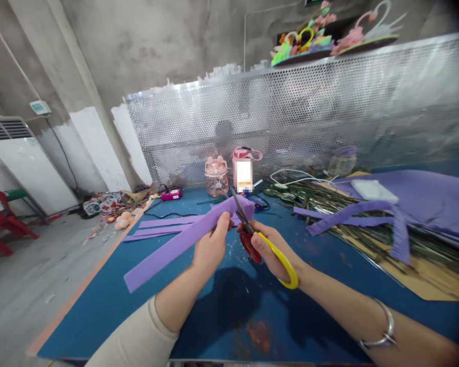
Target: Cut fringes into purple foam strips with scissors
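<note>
My left hand (213, 244) is closed on a wide purple strip (168, 256), which slants from lower left up to the scissors. My right hand (273, 250) holds scissors (286, 267) with one yellow and one red handle. Their blades point up and to the left, parted, at the far end of the strip. Whether the blades have the strip between them is hard to tell. Behind my left hand, several narrow purple strips (168, 223) lie on the blue table (137, 316).
A pink-lidded clear bottle (217, 178), a pink cup (237, 171) and a magenta box (171, 194) stand at the back. At right lie green stems (352, 242), purple material (436, 204), a white object (374, 190) and a jar (342, 162). A perforated metal panel (187, 127) rises behind.
</note>
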A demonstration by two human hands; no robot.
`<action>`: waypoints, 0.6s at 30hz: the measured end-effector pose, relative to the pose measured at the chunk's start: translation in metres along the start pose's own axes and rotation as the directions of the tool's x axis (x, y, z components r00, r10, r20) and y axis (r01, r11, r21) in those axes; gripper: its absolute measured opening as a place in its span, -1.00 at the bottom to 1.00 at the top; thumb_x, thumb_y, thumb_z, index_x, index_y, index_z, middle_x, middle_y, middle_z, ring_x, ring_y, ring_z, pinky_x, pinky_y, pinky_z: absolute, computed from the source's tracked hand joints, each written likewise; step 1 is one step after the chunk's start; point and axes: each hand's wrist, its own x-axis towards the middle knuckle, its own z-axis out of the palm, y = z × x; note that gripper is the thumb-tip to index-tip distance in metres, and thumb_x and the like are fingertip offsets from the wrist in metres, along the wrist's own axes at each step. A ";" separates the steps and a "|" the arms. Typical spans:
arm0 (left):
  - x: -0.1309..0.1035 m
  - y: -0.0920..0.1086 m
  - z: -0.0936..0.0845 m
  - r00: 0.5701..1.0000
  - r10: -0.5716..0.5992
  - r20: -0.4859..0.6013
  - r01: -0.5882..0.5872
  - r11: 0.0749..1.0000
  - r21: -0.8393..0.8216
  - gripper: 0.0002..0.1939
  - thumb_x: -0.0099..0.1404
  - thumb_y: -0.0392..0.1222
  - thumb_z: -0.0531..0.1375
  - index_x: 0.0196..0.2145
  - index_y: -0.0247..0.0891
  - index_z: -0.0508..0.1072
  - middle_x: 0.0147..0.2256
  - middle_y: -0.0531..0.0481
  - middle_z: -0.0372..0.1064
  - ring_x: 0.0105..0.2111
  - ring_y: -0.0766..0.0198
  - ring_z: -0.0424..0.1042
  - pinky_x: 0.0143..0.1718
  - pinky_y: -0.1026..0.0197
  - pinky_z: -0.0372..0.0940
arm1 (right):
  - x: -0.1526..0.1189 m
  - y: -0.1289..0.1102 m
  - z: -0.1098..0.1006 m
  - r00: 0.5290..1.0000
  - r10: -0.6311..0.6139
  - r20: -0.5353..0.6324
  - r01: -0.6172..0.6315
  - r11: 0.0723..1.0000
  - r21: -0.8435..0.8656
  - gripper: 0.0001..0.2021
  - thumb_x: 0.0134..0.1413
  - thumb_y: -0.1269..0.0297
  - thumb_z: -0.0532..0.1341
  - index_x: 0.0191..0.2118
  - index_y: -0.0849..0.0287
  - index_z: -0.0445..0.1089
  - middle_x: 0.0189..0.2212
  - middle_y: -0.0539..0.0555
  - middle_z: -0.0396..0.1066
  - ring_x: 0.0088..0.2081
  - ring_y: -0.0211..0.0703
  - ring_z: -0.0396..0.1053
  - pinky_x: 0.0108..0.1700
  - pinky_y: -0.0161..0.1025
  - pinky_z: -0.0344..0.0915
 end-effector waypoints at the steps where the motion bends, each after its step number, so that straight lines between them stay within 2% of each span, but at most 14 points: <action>1: 0.000 0.000 0.000 1.000 0.006 0.003 -0.006 1.000 0.001 -0.55 0.20 0.15 0.04 -0.39 -0.25 0.54 -0.37 -0.07 0.51 -0.28 0.14 0.45 -0.12 0.14 0.26 | 0.000 0.001 0.000 1.000 0.002 -0.005 -0.002 1.000 -0.003 -0.40 0.03 -0.29 0.00 -0.17 0.23 0.25 -0.63 -0.10 0.09 -0.62 -0.30 0.07 -0.59 -0.31 0.05; 7: 0.000 -0.001 0.000 1.000 0.015 0.009 -0.015 1.000 -0.012 -0.55 0.20 0.16 0.04 -0.39 -0.24 0.54 -0.38 -0.06 0.50 -0.30 0.16 0.45 -0.16 0.16 0.27 | -0.001 0.004 0.002 0.997 0.060 -0.042 -0.058 0.998 0.036 -0.41 0.03 -0.28 0.02 -0.18 0.22 0.28 -0.65 -0.11 0.06 -0.66 -0.32 0.03 -0.64 -0.33 0.03; 12: 0.000 0.000 0.000 1.000 0.005 0.010 -0.005 1.000 -0.024 -0.56 0.20 0.15 0.04 -0.41 -0.25 0.52 -0.37 -0.06 0.50 -0.29 0.16 0.44 -0.15 0.14 0.26 | -0.001 0.004 0.004 0.994 0.062 -0.089 -0.060 0.998 0.019 -0.41 0.01 -0.28 0.03 -0.21 0.23 0.32 -0.69 -0.12 0.06 -0.68 -0.34 -0.01 -0.66 -0.34 0.01; 18: -0.001 0.004 0.000 1.000 0.010 0.011 -0.010 1.000 -0.027 -0.58 0.21 0.13 0.04 -0.43 -0.26 0.49 -0.39 -0.07 0.49 -0.30 0.16 0.44 -0.18 0.14 0.26 | -0.001 0.005 0.006 0.992 0.086 -0.098 -0.080 0.995 0.062 -0.47 0.05 -0.23 0.05 -0.23 0.21 0.30 -0.70 -0.16 -0.02 -0.71 -0.37 -0.09 -0.68 -0.36 -0.09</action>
